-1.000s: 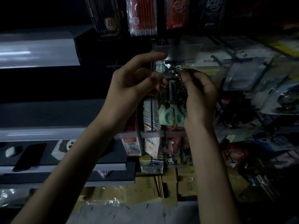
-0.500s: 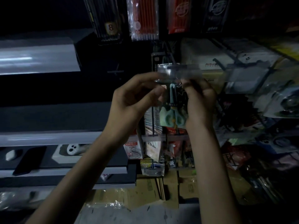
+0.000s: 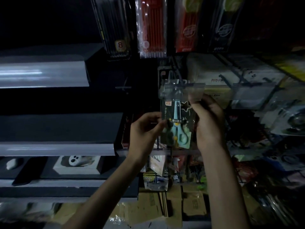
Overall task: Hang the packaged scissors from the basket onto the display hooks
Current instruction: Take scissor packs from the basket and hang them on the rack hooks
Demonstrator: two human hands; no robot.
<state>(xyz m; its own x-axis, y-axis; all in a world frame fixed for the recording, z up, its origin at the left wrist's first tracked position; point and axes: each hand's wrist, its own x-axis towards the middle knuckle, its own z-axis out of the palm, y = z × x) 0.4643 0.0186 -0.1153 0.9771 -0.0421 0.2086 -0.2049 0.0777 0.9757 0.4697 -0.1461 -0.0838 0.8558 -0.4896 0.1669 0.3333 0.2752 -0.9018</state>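
A packaged pair of light blue scissors on a dark card in clear plastic hangs upright in front of the display rack. Its top lies behind a clear price-tag holder at the tip of a wire display hook. My left hand pinches the pack's left edge at mid height. The pack's upper right edge is gripped by my right hand, thumb near the tag holder. Whether the hook passes through the pack's hole is hidden. The basket is out of view.
Packs of pens hang on hooks above. More hooks with tag holders and packaged goods fill the right. Grey shelves lie at left, one holding a boxed white item. Cardboard boxes stand below.
Both hands slid down from the pack's top to its sides, and the scissors pack now hangs lower and more fully exposed below the tag holder.
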